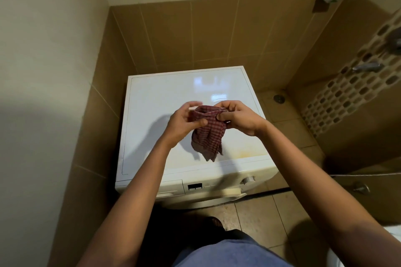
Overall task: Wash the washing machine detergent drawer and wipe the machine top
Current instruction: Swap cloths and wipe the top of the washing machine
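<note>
A white front-loading washing machine (165, 93) stands in a tiled corner, its glossy top bare with a yellowish stain near the front right. Above the top, both hands hold a red-and-white checked cloth (208, 136) that hangs down between them. My left hand (184, 123) grips the cloth's left edge. My right hand (236, 117) pinches its upper right edge. The detergent drawer (171, 187) sits shut at the left of the front panel, partly hidden by my left forearm.
Brown tiled walls close in the machine at the back and left. A control dial (248, 180) is at the panel's right. Taps (366, 67) stick out from the mosaic wall on the right, a floor drain (278, 98) lies behind the machine's right side.
</note>
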### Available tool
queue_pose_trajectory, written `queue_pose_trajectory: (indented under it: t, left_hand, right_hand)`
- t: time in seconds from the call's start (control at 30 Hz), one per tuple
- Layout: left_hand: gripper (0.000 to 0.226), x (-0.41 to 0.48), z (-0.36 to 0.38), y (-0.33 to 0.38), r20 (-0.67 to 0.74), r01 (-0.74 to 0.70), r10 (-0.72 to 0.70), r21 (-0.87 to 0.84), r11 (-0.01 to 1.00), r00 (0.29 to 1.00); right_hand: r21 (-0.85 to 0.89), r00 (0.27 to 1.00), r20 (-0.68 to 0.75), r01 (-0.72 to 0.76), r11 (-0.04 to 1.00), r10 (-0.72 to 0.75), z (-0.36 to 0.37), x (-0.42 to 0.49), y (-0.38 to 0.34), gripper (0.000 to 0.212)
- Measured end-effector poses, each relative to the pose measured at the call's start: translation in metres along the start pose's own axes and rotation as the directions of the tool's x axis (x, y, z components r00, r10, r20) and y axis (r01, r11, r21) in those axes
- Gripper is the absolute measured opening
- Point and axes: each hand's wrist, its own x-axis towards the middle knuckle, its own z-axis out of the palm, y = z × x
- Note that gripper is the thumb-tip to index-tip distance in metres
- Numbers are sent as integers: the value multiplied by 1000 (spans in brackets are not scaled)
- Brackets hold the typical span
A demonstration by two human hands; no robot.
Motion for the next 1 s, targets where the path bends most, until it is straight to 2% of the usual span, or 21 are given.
queue_pose_trajectory:
  t: [0.1,0.17,0.27,0.37,0.43,0.53,0.6,0.8,0.87,1.0]
  left_hand:
    - [28,-3,-2,6,167,117,-106,-62,991,980]
    - [31,-2,1,1,195,183,-170,-53,982,966]
    - [31,6,9,-19,95,236,-236,14,972,967]
    - [17,19,19,-46,-17,233,-238,273,933,971]
    - [16,25,24,-60,-74,222,-210,396,891,975]
    - [20,35,25,-70,-160,211,-159,392,896,974]
    - [21,38,23,-71,-177,184,-122,390,902,977]
    - [8,28,15,-77,-117,112,-84,263,958,990]
    - [15,27,12,-73,-112,93,-70,218,972,991]
    - [20,26,8,-52,-60,-8,26,281,960,998]
  right_hand:
    - [129,982,129,-154,980,137,-8,-1,-1,22]
    - [127,973,136,-202,971,184,-14,2,3,21]
    - [-121,978,-17,-208,970,208,-18,13,18,19]
    - [-344,967,-161,-245,906,200,-16,27,44,20]
    - [-456,957,-244,-254,853,155,-11,35,59,24]
    - [-506,933,-360,-219,834,26,-5,42,71,24]
    - [-517,920,-387,-165,840,-58,-3,42,75,23]
    - [-519,935,-317,-31,854,-159,-3,35,77,20]
    - [-496,933,-301,20,868,-194,-5,33,70,19]
    - [-483,916,-287,112,868,-278,-8,32,54,11]
